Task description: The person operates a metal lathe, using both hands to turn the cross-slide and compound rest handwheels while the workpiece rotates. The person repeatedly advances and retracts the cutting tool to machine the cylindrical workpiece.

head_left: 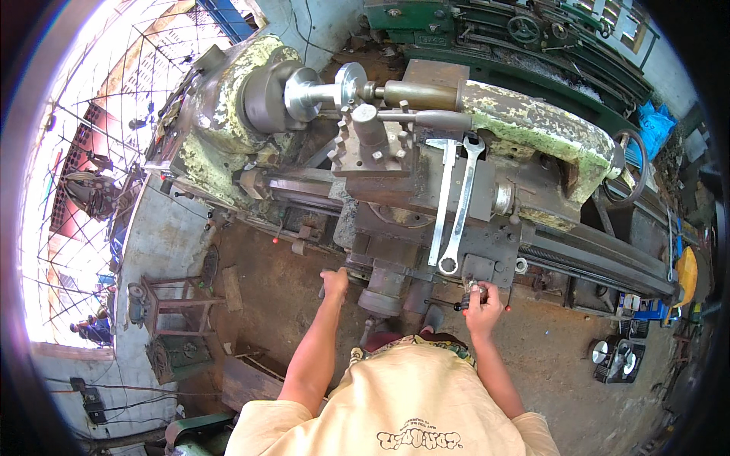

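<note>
In front of me stands a metal lathe. My left hand (334,283) is closed around a dark handle (322,291) at the front of its carriage. My right hand (484,310) grips a small lever (473,287) on the carriage's right side. A shiny spool-shaped metal workpiece (325,93) sits between the chuck (266,97) and the tailstock quill (414,94). The tool post (372,144) is beside it, with a long clamping handle (441,120) pointing right. A caliper (443,201) and a combination wrench (462,205) lie side by side on the carriage, between my hands and the tailstock.
The worn tailstock (544,125) ends in a handwheel (627,169) at right. Behind is a green machine (517,57). A wooden stand (182,304) is at left on the dirt floor (266,304). A black crate (620,361) with round metal parts sits at lower right.
</note>
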`<state>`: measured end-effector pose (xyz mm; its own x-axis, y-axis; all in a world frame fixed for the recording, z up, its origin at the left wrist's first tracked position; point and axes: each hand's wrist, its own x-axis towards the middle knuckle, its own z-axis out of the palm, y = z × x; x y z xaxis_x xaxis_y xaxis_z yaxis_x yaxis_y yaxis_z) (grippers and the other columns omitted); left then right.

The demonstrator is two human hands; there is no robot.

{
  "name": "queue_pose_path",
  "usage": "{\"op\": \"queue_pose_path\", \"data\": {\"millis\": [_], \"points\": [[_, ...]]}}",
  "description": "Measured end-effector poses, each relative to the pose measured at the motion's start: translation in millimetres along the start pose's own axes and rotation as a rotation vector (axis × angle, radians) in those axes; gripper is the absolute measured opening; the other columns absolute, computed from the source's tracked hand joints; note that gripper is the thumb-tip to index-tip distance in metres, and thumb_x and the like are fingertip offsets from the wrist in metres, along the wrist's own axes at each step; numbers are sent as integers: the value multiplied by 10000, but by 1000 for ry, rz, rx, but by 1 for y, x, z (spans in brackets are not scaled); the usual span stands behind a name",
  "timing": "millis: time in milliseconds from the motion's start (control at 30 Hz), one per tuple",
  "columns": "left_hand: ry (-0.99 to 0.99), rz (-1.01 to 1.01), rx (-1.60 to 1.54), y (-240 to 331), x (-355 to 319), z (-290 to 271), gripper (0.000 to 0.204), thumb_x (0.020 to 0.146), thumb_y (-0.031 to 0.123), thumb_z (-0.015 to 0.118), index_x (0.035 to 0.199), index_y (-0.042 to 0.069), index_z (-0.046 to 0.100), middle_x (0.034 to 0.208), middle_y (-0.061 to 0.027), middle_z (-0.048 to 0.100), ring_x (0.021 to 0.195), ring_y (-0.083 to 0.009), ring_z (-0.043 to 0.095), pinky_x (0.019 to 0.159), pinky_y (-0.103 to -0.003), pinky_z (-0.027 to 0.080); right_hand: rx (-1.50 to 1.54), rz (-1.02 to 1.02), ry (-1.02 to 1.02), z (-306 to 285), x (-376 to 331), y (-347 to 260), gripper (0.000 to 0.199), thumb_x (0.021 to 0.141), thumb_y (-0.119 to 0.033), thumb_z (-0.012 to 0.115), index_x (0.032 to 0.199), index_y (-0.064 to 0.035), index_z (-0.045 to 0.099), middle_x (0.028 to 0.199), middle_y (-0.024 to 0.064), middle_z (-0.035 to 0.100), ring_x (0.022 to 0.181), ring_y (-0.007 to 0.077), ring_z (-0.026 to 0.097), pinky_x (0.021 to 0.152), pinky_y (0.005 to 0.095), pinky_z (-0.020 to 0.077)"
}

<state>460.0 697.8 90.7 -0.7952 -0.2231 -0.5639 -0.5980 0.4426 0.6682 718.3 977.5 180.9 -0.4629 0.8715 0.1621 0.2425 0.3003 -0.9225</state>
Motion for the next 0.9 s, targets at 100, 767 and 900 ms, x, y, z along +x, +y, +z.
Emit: {"op": "queue_pose_path", "data": {"millis": [100,767,900], "points": [[12,18,-12,-1,-1,-1,482,893,257,629,1108,-64,340,659,-101,543,481,-202,516,416,-366,385,66,2,-22,-1,1,-3,114,883,-95,670,929,8,659,617,83,622,531,150,582,533,312,457],[33,11,-64,-2,3,-1,348,899,243,615,1017,-19,419,644,-96,521,467,-183,469,399,-352,345,8,-4,-16,-1,0,-3,117,883,-108,688,921,1,669,583,67,585,508,157,564,511,325,438],[-85,-14,-18,-3,9,-3,537,896,229,632,1188,-80,303,761,-149,580,529,-209,555,443,-360,427,-128,-43,65,-1,-7,-10,118,900,-105,682,933,5,655,584,33,549,528,105,514,520,290,414]]}}
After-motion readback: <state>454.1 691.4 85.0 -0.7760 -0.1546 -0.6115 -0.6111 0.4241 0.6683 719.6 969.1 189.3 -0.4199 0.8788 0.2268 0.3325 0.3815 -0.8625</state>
